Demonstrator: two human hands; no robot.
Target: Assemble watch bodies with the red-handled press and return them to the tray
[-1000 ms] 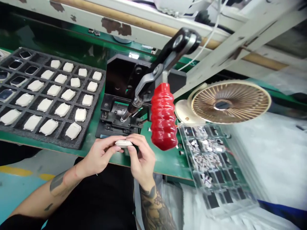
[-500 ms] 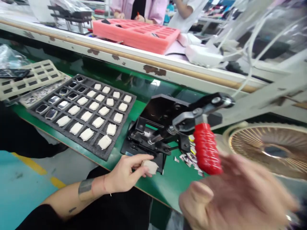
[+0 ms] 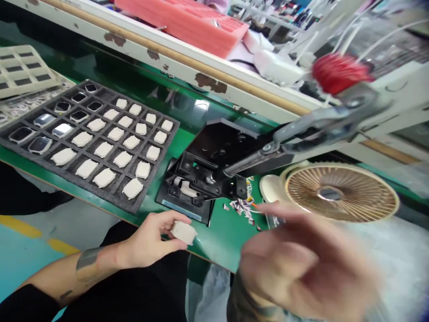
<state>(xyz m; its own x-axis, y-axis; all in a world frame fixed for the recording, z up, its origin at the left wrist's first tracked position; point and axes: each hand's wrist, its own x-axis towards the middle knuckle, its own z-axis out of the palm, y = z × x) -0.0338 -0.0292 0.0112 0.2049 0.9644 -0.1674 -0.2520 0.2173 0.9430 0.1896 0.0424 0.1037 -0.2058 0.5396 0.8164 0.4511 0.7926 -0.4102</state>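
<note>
Between the thumb and fingers of my left hand, a pale off-white rounded-square piece is pinched at the table's front edge. Just beyond it stands a black hand-lever press, its red ribbed handle raised to the upper right. A whitish part shows in the press's base. My right hand is blurred, in front of the fan and apart from the handle. Its index finger is stretched out, its thumb is apart, and I see nothing held.
A dark foam tray at left holds several off-white pieces and dark-screened ones. A beige tray lies behind it. Paper scraps and a gold-grilled fan are at right. A pink foam block rests on the shelf beyond.
The press handle has swung up and away to the right. My right hand is now apart from it, with its index finger pointing left. My left hand still holds the off-white piece; the view has shifted.
</note>
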